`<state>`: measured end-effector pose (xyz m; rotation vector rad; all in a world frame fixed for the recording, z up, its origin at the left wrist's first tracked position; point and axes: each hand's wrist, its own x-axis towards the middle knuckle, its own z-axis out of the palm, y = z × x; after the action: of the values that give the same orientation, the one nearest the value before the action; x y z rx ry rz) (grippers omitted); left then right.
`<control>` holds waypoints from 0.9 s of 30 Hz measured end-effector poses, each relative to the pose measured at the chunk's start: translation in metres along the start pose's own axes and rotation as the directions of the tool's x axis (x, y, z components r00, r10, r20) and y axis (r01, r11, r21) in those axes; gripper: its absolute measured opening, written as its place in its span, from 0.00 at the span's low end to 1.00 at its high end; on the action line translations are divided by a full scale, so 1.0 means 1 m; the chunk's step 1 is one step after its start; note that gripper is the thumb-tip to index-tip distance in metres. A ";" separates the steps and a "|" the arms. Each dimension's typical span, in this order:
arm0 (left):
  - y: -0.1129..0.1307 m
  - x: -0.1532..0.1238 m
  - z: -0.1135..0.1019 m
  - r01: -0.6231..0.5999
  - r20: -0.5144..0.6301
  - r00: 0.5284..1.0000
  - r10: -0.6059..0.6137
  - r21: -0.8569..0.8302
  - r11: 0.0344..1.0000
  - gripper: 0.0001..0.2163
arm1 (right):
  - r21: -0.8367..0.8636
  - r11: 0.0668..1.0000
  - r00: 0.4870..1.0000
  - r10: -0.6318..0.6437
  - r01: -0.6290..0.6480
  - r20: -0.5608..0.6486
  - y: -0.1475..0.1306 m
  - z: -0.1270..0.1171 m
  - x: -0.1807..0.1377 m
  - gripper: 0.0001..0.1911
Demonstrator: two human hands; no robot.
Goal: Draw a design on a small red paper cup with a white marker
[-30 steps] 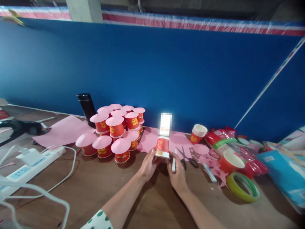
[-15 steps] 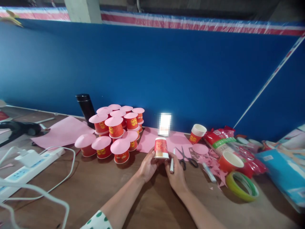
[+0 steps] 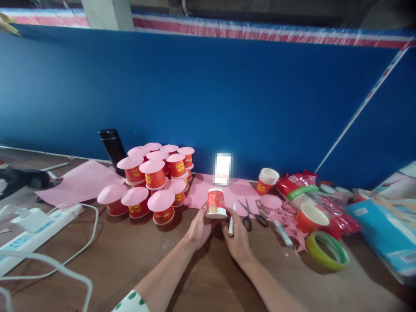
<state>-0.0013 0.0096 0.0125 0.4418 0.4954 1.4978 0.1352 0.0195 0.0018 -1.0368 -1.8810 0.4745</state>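
My left hand [image 3: 200, 227] grips an upside-down red paper cup [image 3: 216, 202], its white rim downwards, held just over the near edge of a pink paper sheet [image 3: 208, 190]. My right hand [image 3: 237, 236] touches the cup's right side and holds a white marker pen [image 3: 231, 222] between its fingers, tip upwards. Black-handled scissors [image 3: 249, 213] lie just to the right of my right hand. Left of the cup stands a pile of several red cups with pink paper lids [image 3: 152, 182].
A black flask [image 3: 112, 147] stands behind the pile. A large pink sheet [image 3: 78, 182], a white power strip [image 3: 29, 234] and cables lie at the left. To the right are stacked cups [image 3: 266, 181], a pink disc [image 3: 271, 201], scraps, a cup packet [image 3: 300, 193], a green tape roll [image 3: 326, 251]. A blue partition [image 3: 208, 99] backs the table.
The cup in my hands has come down slightly towards the table and the pink sheet. The view has shifted a little to the right; both hands keep their hold.
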 end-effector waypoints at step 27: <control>0.015 0.002 0.007 0.015 -0.263 0.965 -0.014 0.002 1.000 0.15 | 0.168 0.985 0.988 0.066 -0.043 -0.136 -0.009 -0.007 -0.002 0.17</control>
<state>-0.0098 0.0121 0.0272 0.2409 0.7089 1.5496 0.1376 0.0123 0.0111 -0.9875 -1.6625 0.5636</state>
